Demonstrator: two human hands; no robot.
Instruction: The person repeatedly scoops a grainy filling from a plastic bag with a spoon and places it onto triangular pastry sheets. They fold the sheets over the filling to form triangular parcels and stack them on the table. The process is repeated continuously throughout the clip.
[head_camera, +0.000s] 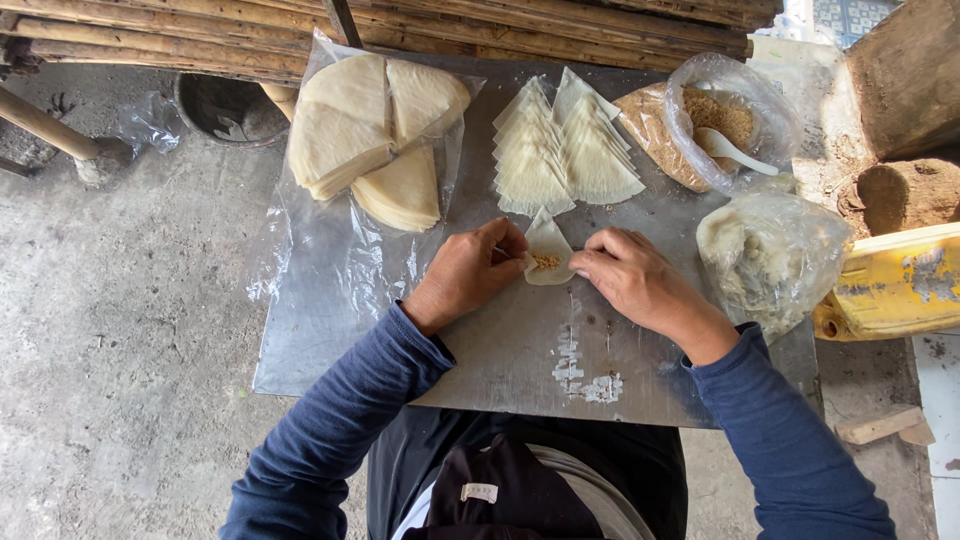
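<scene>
Seen from above, a person in dark blue sleeves works at a grey metal sheet laid over a concrete floor. Near the middle of the sheet lies a small triangular wrapper with a dab of brown filling on it. The left hand pinches the wrapper's left edge, fingers curled; the right hand pinches its right edge. Their fingers cover much of the wrapper, so its lower outline is hard to make out.

Toward the far edge, just beyond the hands, two fans of cut wrappers lie overlapped. At the far left corner, stacks of wedge-shaped sheets sit on clear plastic. At the far right corner, an open bag of brown crumbly filling holds a white spoon. Along the right edge, a cloudy plastic bag hides its pale contents. A yellow container is cut off at the picture's right side.
</scene>
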